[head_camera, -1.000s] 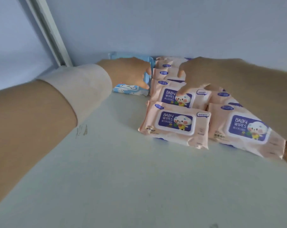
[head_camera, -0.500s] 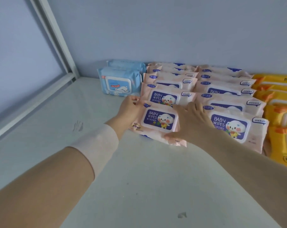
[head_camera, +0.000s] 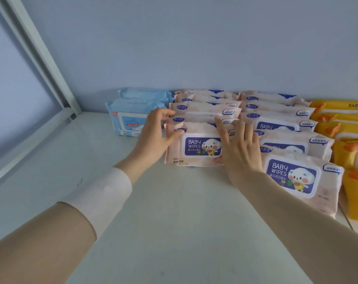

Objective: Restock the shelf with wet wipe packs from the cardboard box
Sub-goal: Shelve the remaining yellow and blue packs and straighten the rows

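The front pale-pink soft plastic pack of baby wipes with a purple label (head_camera: 196, 147) leans, label forward, at the head of the left pink row on the white shelf board (head_camera: 174, 222), tipped back against the packs behind so the label faces outward. The left hand (head_camera: 153, 138), at the pack's 9 o'clock, presses its thumb and spread fingers against the left edge, while the right hand (head_camera: 238, 148), at its 3 o'clock, lies flat with open fingers over the right edge and upper corner; neither is clenched, and together they seem to be squaring the pack with the row rather than lifting it. At 3 o'clock a second row of matching pink packs (head_camera: 293, 175) overlaps in the same shingled way, and beyond it sit yellow soft packs (head_camera: 352, 160). At 10 o'clock stand light-blue wipe packs (head_camera: 130, 119). The cardboard box is out of view.
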Available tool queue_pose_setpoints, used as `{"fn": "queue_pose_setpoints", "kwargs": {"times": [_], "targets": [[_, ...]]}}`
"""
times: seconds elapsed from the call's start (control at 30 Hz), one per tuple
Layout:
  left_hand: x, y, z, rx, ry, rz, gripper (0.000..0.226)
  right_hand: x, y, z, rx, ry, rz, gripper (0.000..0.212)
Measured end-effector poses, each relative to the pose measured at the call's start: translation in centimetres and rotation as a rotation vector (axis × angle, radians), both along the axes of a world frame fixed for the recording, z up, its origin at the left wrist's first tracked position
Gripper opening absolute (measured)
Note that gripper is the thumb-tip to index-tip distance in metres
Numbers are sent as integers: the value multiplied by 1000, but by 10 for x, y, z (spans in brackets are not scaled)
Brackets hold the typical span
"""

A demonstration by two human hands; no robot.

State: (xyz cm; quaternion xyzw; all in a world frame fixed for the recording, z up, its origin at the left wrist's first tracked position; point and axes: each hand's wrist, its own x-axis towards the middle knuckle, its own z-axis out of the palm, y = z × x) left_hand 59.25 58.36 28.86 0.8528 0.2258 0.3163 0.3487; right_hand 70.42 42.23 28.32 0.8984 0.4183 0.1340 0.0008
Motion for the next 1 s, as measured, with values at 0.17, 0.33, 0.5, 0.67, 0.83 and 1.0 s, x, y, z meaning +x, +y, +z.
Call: {"fn": "queue_pose_setpoints", "kwargs": {"times": [0.17,0.33,0.5,0.67,0.83,1.0], "targets": [[2,5,17,592,503,-201,88,2,-4,2,34,103,8,107],[14,1,18,694,574,-198,80,2,-9,13,-11,219,-71,119],[18,4,20,752,480,-191,65,6,2,4,69,130,-70,95],[22,12,13,820,456,-161,63,11,17,-9,181,-46,-44,65],[18,9,20,824,490,-177,69,18,10,2,71,152,29,98],[13,10,34,732,651,-186,102,16,-3,24,91,385,-3,121]]}}
